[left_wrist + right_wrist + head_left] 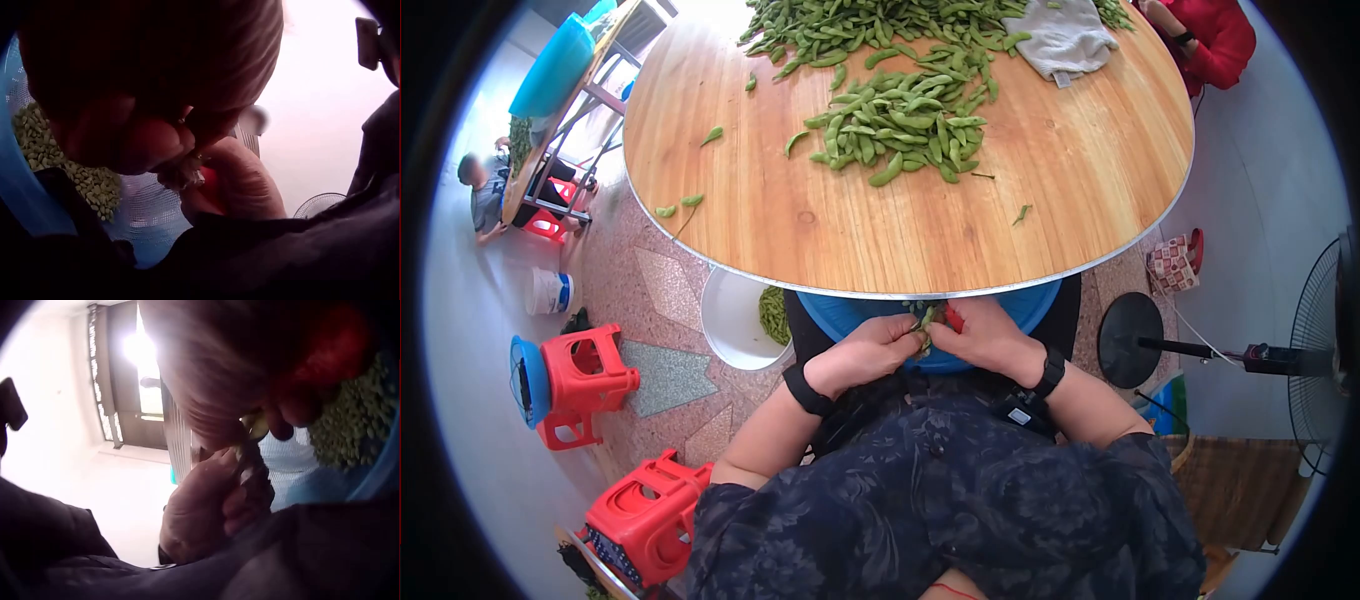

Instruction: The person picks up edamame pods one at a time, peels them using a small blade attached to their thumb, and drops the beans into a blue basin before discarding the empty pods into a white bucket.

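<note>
At the table's near edge, my left hand and right hand meet over a blue basket on the lap. Between their fingertips is a green soybean pod, pinched from both sides and partly hidden by the fingers. Something red shows at the right hand's fingers. In the left wrist view, shelled beans lie inside the basket below the hands. The right wrist view also shows a bit of the pod at the fingers.
A round wooden table carries a heap of soybean pods and a grey cloth. A white bucket with pods stands at left, near red stools. A fan stands right. Other people sit beyond.
</note>
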Action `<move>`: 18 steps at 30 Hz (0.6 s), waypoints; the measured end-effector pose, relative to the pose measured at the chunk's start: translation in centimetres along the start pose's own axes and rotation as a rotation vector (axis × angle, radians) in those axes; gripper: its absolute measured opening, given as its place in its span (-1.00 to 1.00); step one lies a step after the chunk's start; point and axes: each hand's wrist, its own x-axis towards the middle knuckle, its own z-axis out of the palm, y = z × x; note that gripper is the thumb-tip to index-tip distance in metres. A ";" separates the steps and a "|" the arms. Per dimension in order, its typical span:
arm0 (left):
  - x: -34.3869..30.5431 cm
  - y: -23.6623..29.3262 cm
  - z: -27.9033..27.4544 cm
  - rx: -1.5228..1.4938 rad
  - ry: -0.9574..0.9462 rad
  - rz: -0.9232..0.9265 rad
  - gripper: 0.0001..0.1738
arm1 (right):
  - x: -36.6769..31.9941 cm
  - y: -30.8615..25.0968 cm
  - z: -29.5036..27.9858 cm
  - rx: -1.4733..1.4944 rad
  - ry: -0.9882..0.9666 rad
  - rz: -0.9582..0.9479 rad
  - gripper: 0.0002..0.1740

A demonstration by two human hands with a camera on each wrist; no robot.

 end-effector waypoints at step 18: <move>0.2 -0.4 -0.2 0.072 0.163 0.182 -0.75 | 0.1 -0.6 -2.2 0.265 -0.198 0.389 -0.74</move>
